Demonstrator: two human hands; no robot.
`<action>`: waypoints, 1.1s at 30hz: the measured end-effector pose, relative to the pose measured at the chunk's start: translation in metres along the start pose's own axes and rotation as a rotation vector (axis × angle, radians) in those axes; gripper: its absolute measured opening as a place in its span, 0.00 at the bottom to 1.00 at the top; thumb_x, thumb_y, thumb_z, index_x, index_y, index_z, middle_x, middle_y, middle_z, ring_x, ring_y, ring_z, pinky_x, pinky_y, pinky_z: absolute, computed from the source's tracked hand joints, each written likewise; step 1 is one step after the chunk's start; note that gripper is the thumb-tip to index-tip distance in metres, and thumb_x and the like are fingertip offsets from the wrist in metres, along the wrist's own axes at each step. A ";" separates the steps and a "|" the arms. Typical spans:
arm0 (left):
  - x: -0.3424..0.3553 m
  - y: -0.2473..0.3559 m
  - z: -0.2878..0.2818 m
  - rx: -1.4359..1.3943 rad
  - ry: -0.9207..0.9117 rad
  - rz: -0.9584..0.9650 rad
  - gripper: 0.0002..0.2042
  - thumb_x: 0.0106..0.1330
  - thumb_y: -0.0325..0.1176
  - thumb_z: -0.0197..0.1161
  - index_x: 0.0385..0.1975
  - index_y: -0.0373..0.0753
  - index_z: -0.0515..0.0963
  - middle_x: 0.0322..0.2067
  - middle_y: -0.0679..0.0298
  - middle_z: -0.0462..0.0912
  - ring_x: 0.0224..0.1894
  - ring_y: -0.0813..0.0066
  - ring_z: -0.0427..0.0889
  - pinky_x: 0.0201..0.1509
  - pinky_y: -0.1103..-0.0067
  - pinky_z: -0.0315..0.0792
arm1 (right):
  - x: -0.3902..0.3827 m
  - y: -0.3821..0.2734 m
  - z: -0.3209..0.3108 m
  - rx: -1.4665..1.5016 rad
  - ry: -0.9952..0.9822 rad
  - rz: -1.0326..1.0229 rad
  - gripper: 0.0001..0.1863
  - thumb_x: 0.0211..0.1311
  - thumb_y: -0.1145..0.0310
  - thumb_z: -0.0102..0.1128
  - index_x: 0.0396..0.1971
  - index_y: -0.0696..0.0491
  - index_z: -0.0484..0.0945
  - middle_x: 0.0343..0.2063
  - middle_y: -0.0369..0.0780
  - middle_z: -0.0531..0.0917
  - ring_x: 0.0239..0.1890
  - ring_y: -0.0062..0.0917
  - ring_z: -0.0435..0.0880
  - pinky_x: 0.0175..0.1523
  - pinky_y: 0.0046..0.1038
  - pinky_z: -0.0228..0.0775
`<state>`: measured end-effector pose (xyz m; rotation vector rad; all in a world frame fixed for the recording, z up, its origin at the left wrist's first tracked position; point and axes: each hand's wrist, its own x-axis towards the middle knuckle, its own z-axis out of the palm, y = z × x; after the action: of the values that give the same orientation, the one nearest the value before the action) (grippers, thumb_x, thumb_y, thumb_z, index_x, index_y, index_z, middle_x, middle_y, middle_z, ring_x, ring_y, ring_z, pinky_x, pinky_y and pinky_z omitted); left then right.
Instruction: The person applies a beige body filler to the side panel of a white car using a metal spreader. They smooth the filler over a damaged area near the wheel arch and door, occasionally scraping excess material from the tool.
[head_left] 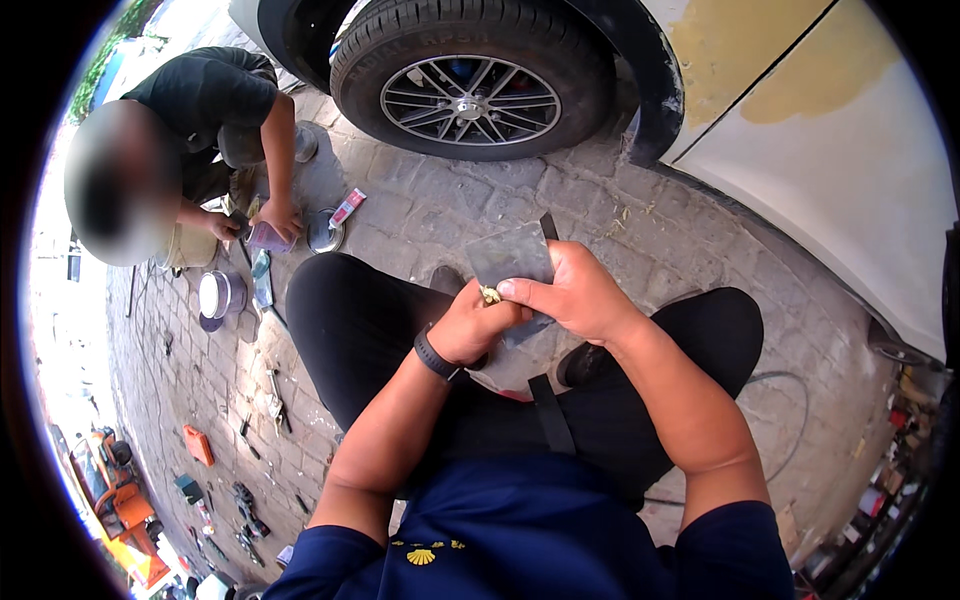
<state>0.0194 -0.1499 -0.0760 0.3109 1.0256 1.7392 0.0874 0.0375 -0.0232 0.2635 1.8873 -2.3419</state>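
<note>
My right hand (572, 288) grips a flat grey metal spreader (507, 250) with a dark strip along one edge, its thumb on the lower part of the blade. Just left of it, my left hand (470, 328) is closed around a second flat grey piece (528, 330), mostly hidden under both hands. A small lump of pale yellow paste (489, 295) shows between my left fingers and the spreader. Both hands are together above my lap, between my bent knees.
A white car (820, 180) with beige patches and a black wheel (470, 105) stands ahead. At upper left a crouching co-worker (200, 120) handles a purple item (268, 237) near cans (222, 295). Tools (250, 505) lie scattered on the paving (330, 170). A hose (805, 410) runs at right.
</note>
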 end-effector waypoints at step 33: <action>0.009 0.044 0.022 -0.040 0.502 0.394 0.22 0.85 0.45 0.50 0.62 0.32 0.77 0.52 0.61 0.86 0.51 0.75 0.84 0.54 0.80 0.75 | 0.010 -0.002 -0.043 0.115 0.482 -0.053 0.13 0.73 0.69 0.66 0.51 0.61 0.82 0.44 0.39 0.89 0.44 0.19 0.85 0.50 0.28 0.78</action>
<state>0.0010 -0.1350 -0.0323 0.0454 1.3483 2.2603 0.0797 0.0795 -0.0326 0.8688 1.9601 -2.6021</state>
